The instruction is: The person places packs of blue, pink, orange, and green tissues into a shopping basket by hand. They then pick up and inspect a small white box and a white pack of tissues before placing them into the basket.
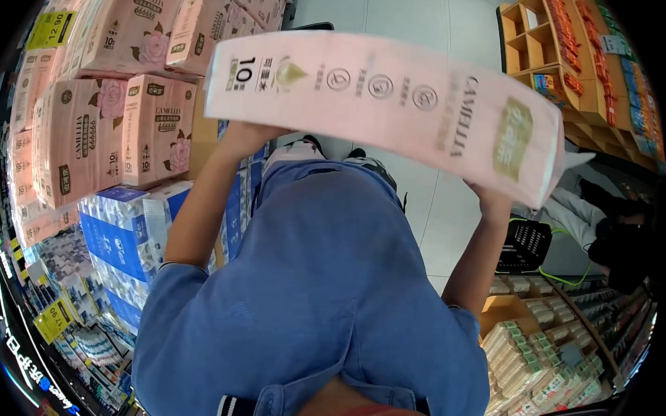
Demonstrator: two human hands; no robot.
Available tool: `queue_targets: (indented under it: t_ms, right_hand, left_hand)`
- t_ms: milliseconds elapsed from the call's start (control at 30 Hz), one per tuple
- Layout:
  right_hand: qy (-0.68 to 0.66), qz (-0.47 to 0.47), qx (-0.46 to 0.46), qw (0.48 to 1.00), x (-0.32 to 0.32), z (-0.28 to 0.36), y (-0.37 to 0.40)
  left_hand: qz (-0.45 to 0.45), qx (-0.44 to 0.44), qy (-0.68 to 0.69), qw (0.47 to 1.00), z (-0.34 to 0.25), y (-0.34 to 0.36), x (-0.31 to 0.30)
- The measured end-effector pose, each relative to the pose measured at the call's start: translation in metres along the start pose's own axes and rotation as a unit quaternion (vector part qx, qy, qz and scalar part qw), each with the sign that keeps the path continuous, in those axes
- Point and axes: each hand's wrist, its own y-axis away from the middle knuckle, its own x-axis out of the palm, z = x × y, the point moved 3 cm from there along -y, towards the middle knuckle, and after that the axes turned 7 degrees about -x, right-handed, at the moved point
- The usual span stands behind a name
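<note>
A long pink tissue pack with Camellia lettering spans the upper middle, held up in front of my body by both hands. My left hand supports its left end from below, with the fingers mostly hidden behind the pack. Near the pack's lower right end, my right hand grips the underside, and its fingers are largely hidden too. The pack slants down toward the right, and a loose wrapper corner sticks out there. Similar pink packs are stacked on the left.
Blue and white packs lie below the pink stack. Wooden shelves with goods stand at the upper right. A person is at the right, beside a black basket. More packaged goods fill the lower right.
</note>
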Motion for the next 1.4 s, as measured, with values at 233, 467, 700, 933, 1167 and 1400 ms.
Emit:
queue_targets:
  t_ms: [233, 467, 700, 933, 1167, 1400]
  right_hand:
    - [0.412, 0.177, -0.089, 0.889, 0.113, -0.004, -0.002]
    - [0.414, 0.083, -0.153, 0.894, 0.171, -0.055, -0.064]
    - [0.342, -0.038, 0.016, 0.939, 0.206, -0.094, -0.174]
    - [0.416, 0.024, 0.019, 0.909, 0.295, -0.07, -0.218]
    - [0.568, 0.026, -0.057, 0.82, 0.302, -0.151, -0.284]
    - [0.652, -0.005, 0.025, 0.758, 0.267, -0.343, -0.315]
  left_hand:
    - [0.026, -0.211, 0.546, 0.81, 0.073, -0.003, 0.046]
    - [-0.019, -0.292, 0.488, 0.822, 0.148, -0.075, 0.035]
    - [-0.025, -0.406, 0.357, 0.841, 0.228, -0.089, 0.042]
    - [0.081, -0.44, 0.477, 0.756, 0.324, -0.038, 0.081]
    - [0.317, -0.286, -0.063, 0.902, 0.306, -0.023, 0.048]
    - [0.393, -0.22, -0.075, 0.89, 0.229, -0.033, 0.047]
